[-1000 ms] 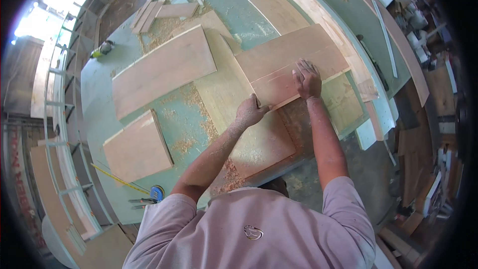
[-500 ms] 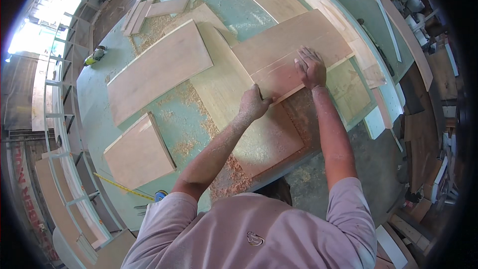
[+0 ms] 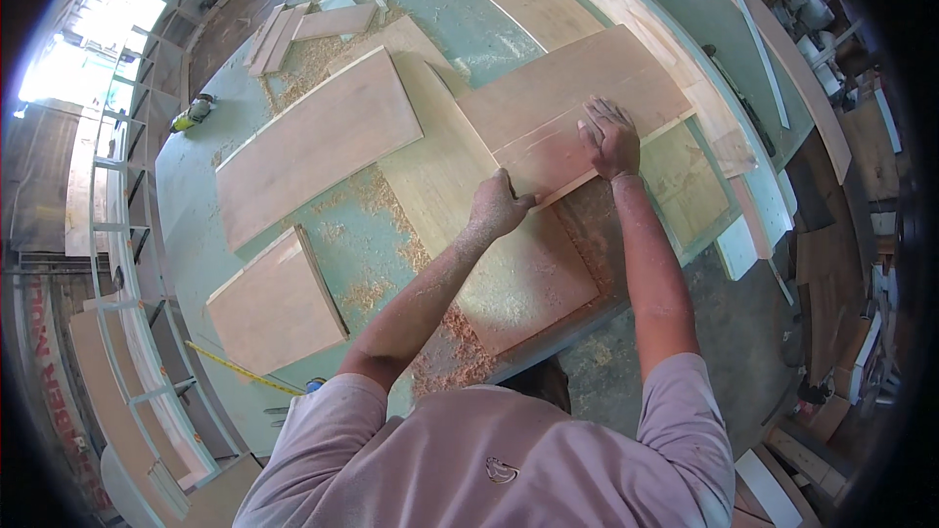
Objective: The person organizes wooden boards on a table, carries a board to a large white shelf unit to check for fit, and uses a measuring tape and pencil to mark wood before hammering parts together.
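A wooden panel with a pale edge strip and a light line across its face lies at the right of the bench. Its near left corner is pinched in my left hand, thumb up along the edge. My right hand rests on top of that panel near its front edge, fingers stretched out. Under the left hand and the panel's corner runs a longer pale board, dusted with shavings at its near end. To the left lies another large panel with light edging.
A smaller panel stack sits at the left front beside a yellow tape measure. A green power tool lies at the bench's left edge. Wood shavings cover parts of the green bench top. Thin strips lie at the back.
The view has shifted very slightly. Both hands keep nearly the same places on the panel.
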`<action>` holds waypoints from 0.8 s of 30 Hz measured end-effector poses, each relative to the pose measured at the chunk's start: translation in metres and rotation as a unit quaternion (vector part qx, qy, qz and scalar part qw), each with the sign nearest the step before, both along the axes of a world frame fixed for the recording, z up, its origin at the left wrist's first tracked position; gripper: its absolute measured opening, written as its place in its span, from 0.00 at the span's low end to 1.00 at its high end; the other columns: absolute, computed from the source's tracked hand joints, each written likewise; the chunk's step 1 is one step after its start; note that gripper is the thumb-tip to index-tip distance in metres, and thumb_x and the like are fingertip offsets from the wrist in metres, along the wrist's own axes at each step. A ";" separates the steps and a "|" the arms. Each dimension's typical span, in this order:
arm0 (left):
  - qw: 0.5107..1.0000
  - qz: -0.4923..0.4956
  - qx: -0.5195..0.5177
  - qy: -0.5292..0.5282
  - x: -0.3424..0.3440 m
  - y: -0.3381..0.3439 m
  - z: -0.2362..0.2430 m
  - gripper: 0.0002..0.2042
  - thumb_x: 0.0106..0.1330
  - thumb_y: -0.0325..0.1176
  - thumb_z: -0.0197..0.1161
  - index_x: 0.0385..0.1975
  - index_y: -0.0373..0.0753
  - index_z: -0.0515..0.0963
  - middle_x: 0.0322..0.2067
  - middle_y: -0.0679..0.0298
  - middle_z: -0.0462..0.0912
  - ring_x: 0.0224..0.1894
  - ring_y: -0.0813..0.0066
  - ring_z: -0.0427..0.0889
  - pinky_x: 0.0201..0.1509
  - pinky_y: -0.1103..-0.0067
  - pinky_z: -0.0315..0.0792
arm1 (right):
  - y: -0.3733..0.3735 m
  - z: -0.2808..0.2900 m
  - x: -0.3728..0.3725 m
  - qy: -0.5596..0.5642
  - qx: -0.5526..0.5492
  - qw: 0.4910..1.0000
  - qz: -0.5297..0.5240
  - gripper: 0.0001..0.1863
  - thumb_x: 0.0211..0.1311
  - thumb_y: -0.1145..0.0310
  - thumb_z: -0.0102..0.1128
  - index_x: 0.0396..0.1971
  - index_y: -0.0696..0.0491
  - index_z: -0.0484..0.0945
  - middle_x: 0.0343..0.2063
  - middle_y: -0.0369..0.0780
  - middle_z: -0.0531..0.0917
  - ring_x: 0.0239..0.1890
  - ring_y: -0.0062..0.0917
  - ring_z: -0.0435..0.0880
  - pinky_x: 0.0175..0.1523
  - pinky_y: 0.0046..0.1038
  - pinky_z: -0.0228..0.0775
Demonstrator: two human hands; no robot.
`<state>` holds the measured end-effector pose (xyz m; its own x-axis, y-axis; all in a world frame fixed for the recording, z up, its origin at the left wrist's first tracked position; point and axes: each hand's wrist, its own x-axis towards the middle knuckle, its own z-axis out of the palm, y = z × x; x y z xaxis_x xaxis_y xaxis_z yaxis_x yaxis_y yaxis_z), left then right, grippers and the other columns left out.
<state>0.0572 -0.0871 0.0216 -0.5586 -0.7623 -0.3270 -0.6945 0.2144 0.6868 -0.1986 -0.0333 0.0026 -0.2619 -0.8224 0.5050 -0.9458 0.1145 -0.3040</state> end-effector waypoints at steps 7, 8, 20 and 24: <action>1.000 -0.014 -0.013 -0.018 0.000 -0.004 0.009 0.27 0.50 0.49 0.74 0.31 0.30 0.71 0.27 0.47 0.81 0.34 0.50 0.83 0.39 0.63 0.75 | -0.005 -0.002 -0.001 -0.010 -0.002 1.000 0.000 0.23 0.62 0.55 0.54 0.50 0.57 0.80 0.55 0.46 0.78 0.61 0.40 0.73 0.69 0.41 0.56; 1.000 -0.015 -0.014 -0.019 0.001 -0.005 0.009 0.27 0.50 0.49 0.75 0.31 0.30 0.71 0.27 0.47 0.81 0.34 0.50 0.83 0.39 0.63 0.75 | -0.006 -0.002 -0.001 -0.011 -0.001 1.000 0.001 0.23 0.62 0.55 0.54 0.50 0.57 0.80 0.55 0.46 0.78 0.61 0.40 0.73 0.69 0.41 0.56; 1.000 -0.011 -0.013 -0.014 0.001 -0.005 0.003 0.26 0.50 0.47 0.75 0.32 0.31 0.71 0.28 0.47 0.80 0.35 0.49 0.82 0.39 0.63 0.75 | -0.007 -0.004 0.000 -0.014 -0.001 1.000 0.000 0.23 0.62 0.55 0.54 0.49 0.56 0.80 0.56 0.46 0.78 0.62 0.39 0.72 0.69 0.41 0.56; 1.000 -0.011 -0.015 -0.002 0.003 -0.009 0.000 0.26 0.50 0.47 0.75 0.32 0.31 0.71 0.28 0.47 0.81 0.36 0.50 0.83 0.40 0.63 0.75 | -0.011 -0.004 0.000 -0.011 -0.013 1.000 -0.001 0.23 0.62 0.55 0.53 0.49 0.56 0.80 0.56 0.46 0.78 0.61 0.39 0.72 0.69 0.41 0.56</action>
<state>0.0598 -0.0960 0.0212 -0.5744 -0.7592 -0.3061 -0.6923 0.2511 0.6765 -0.1990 -0.0439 -0.0010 -0.2754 -0.8084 0.5202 -0.9383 0.1084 -0.3284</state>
